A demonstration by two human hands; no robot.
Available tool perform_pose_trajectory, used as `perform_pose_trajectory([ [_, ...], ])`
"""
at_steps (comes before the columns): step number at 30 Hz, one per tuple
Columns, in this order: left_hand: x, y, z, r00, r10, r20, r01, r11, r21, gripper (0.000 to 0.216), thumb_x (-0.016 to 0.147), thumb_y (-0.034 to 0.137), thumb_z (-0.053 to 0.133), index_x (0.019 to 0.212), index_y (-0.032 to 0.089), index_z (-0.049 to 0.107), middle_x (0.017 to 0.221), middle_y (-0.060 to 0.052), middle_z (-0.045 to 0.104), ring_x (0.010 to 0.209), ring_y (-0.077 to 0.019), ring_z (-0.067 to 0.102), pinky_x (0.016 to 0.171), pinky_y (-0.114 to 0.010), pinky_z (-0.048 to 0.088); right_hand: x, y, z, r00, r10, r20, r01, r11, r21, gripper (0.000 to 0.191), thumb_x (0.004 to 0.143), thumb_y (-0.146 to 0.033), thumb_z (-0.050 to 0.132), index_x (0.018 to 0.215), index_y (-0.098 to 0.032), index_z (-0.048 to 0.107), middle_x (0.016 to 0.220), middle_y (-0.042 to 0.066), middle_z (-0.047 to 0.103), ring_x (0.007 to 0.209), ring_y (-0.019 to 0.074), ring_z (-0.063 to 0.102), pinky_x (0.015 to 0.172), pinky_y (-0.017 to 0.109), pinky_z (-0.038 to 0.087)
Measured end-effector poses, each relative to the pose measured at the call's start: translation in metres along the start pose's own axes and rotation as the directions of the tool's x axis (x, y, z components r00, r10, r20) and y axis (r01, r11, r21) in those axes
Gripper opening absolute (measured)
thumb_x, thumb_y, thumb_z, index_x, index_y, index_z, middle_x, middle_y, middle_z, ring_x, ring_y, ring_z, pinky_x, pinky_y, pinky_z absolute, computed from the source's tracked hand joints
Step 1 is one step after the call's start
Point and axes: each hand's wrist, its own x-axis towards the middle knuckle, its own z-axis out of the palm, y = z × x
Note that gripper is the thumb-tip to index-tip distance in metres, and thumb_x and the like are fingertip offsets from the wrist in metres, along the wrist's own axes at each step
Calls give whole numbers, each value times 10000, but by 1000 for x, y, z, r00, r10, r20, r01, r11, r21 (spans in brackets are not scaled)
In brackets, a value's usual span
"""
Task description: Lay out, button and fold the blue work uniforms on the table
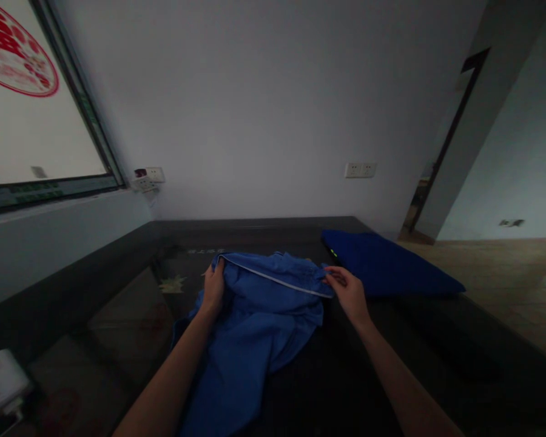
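A blue garment with a thin white trim line along its upper part lies partly bunched on the dark, glossy tabletop. My left hand grips its upper left corner, fingers partly hidden behind the cloth. At the upper right end, my right hand pinches the edge between thumb and fingers. Between the two hands the trimmed edge is drawn out, slanting down to the right. The lower part hangs loosely toward me in folds. Which kind of garment it is cannot be made out.
Right of my right hand lies a folded dark-blue cloth item. A white boxy object sits at the near left. Behind the table rises a wall with a socket; a window is at left, tiled floor at right.
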Motion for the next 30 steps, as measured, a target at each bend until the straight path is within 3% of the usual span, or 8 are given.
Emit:
perform_pose_trajectory([
  [11,-14,22,7,997,-38,-70,50,980,192,448,826,537,484,966,141,638,966,-101,679,968,-245,624,846,-354,493,3,4,-6,1000,15,12,-14,996,-91,276,795,-421,536,853,-167,628,655,38,643,596,176,631,590,299,519],
  [16,-56,51,18,923,-223,313,107,932,347,425,854,509,457,1069,192,642,1137,-79,652,1067,-239,592,905,-345,474,8,13,-15,989,145,37,-129,952,-276,308,813,-478,467,869,-197,583,566,-4,599,482,169,594,504,285,470],
  [18,-85,64,24,737,-305,604,17,901,434,419,845,493,496,1116,207,639,1177,-68,640,1100,-245,575,940,-357,456,9,15,-17,974,220,61,-188,925,-330,370,826,-531,439,929,-200,568,552,-11,594,463,169,584,500,284,459],
  [20,-115,72,32,361,-318,877,-151,908,391,407,864,439,508,1184,211,613,1226,-60,618,1148,-239,549,1001,-364,409,8,16,-16,947,303,107,-239,887,-395,459,834,-586,407,1029,-199,557,565,-7,603,482,175,594,521,287,460],
  [22,-139,72,39,-45,-296,954,-239,930,278,416,899,387,475,1265,208,559,1261,-62,597,1174,-225,538,1030,-352,382,4,17,-12,922,354,156,-236,835,-498,534,831,-625,399,1138,-213,544,633,11,635,573,193,630,574,296,466],
  [24,-156,63,46,-283,-296,912,-279,935,217,471,888,375,505,1325,202,500,1297,-64,571,1185,-227,535,1024,-340,386,-1,17,-6,907,371,200,-178,768,-616,586,810,-644,439,1229,-242,518,751,38,668,701,217,654,635,308,462],
  [26,-166,49,51,-352,-330,876,-321,922,218,567,837,387,584,1357,200,460,1321,-61,550,1190,-240,532,1010,-338,399,-7,16,-1,896,370,246,-99,706,-701,655,783,-640,500,1313,-256,462,891,70,679,813,245,652,672,319,452],
  [30,-171,40,52,-366,-345,864,-330,916,226,687,769,398,664,1382,209,420,1370,-59,501,1246,-260,477,1041,-366,368,-13,13,2,872,360,332,21,651,-759,653,798,-517,563,1383,-295,376,1042,83,659,886,253,637,689,314,431],
])
